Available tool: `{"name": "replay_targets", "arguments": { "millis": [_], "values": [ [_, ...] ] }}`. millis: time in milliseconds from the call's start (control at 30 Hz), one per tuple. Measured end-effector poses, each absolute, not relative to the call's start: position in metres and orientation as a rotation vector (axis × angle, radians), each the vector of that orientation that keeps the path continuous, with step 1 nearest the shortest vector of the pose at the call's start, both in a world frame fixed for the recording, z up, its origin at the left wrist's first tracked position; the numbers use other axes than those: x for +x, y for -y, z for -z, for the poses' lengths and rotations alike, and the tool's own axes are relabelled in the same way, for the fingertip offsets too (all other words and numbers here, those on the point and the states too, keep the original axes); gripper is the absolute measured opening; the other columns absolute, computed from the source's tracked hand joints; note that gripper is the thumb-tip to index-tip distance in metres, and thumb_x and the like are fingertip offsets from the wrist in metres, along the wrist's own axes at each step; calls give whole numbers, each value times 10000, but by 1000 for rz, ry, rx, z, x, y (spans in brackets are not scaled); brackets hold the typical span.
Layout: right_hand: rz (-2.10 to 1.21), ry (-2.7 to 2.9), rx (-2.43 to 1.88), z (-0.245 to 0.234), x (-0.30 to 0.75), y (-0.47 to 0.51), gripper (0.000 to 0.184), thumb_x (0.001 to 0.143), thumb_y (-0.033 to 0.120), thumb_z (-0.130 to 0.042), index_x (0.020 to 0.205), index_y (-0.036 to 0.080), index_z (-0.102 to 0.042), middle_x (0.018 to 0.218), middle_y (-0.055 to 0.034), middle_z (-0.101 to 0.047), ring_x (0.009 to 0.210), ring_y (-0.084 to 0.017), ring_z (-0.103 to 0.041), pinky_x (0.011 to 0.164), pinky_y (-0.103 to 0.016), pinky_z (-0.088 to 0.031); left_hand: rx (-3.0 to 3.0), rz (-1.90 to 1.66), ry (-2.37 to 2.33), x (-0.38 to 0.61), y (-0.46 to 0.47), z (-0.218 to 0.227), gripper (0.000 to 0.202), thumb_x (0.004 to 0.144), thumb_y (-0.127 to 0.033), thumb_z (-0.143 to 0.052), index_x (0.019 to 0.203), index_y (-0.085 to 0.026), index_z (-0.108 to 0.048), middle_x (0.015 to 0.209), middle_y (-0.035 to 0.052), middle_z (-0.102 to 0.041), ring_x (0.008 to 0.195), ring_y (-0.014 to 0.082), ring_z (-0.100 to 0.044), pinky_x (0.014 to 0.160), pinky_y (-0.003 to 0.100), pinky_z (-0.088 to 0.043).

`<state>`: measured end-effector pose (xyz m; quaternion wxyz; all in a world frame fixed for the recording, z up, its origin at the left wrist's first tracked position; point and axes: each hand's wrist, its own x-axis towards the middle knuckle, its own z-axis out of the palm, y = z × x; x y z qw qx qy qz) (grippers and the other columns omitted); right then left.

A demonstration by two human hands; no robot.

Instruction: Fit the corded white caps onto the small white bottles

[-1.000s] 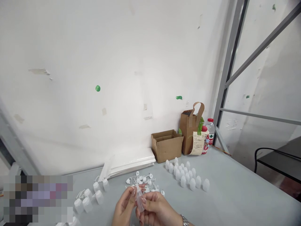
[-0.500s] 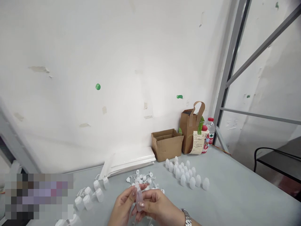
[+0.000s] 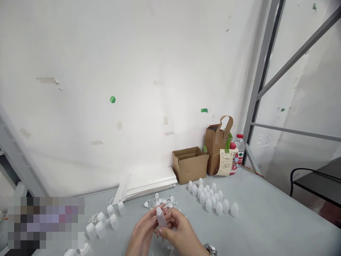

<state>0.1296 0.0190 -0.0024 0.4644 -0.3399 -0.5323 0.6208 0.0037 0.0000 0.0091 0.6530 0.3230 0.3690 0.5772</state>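
Carefully, we see the left hand (image 3: 141, 236) and right hand (image 3: 181, 231) pinching a small translucent plastic bottle (image 3: 161, 217) with pressed fingers above loose white caps (image 3: 160, 203); we judge a loosened grip could let its smooth wall slip and fall among them.

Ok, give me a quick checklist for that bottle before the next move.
1. Bottle held: ok, the translucent plastic dropper bottle is gripped between the left hand and right hand.
2. Cap seated on it: cannot tell, too small to see.
3. Loose white caps: ok, piled just beyond the hands.
4. Upright white bottles: ok, standing in a cluster on the grey table.
5. Bottles at the left: ok, clear of the hands.
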Motion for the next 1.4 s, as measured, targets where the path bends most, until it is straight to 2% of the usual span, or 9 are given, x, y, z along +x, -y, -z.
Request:
{"name": "replay_targets", "arguments": {
  "millis": [133, 333, 600, 733, 967, 1100, 1267, 1400],
  "values": [
    [-1307, 1474, -916, 2, 132, -15, 208, 625, 228, -703, 690, 183, -511, 713, 2, -622, 656, -144, -536, 620, -257, -392, 709, -1331, -796, 5, -3, -4, 287, 617, -319, -666, 860, -186, -743, 927, 108, -745, 1060, 329, -569, 968, 452, -353],
    [-1179, 1539, -1052, 1, 131, -12, 202, 632, 214, -675, 672, 195, -478, 683, 10, -595, 625, -137, -496, 609, -250, -389, 669, -1339, -804, 7, 0, -7, 280, 623, -311, -658, 857, -179, -739, 949, 111, -736, 1062, 325, -561, 943, 445, -377],
    [-1038, 1665, -1081, 10, 133, -12, 94, 671, 175, -610, 717, 195, -530, 737, -18, -608, 674, -158, -513, 637, -254, -402, 580, -1258, -730, 11, 1, -9, 227, 642, -293, -641, 825, -189, -726, 885, 79, -728, 1021, 301, -578, 916, 426, -389],
    [-1006, 1697, -1138, 11, 131, -11, 107, 661, 174, -612, 688, 201, -512, 713, -18, -590, 665, -159, -496, 633, -257, -392, 573, -1280, -759, 12, 3, -13, 197, 650, -275, -632, 799, -182, -721, 869, 77, -726, 970, 298, -601, 890, 428, -404],
    [-985, 1717, -1183, 19, 125, -10, 128, 663, 195, -610, 670, 201, -482, 696, -21, -572, 632, -156, -485, 605, -258, -389, 607, -1325, -837, 18, 7, -16, 181, 623, -273, -688, 758, -157, -723, 700, 61, -715, 840, 277, -641, 815, 382, -450],
    [-900, 1688, -1223, 22, 122, -9, 141, 622, 161, -632, 696, 191, -515, 701, -26, -578, 645, -166, -492, 622, -274, -391, 638, -1352, -875, 18, 9, -18, 218, 615, -281, -704, 779, -138, -721, 726, 82, -723, 839, 284, -643, 786, 370, -461],
    [-1256, 1612, -1039, 9, 125, -11, 208, 611, 142, -632, 810, 159, -577, 775, -42, -627, 726, -185, -550, 677, -289, -411, 602, -1356, -884, 15, 7, -17, 230, 614, -279, -707, 799, -144, -716, 731, 80, -730, 842, 275, -650, 793, 364, -457],
    [-1565, 1470, -862, 2, 127, -14, 186, 630, 182, -615, 810, 134, -602, 682, -11, -606, 638, -159, -552, 634, -281, -415, 626, -1326, -905, 13, 6, -13, 294, 598, -306, -700, 842, -144, -722, 744, 84, -735, 788, 258, -650, 695, 316, -456]
  ]
}}
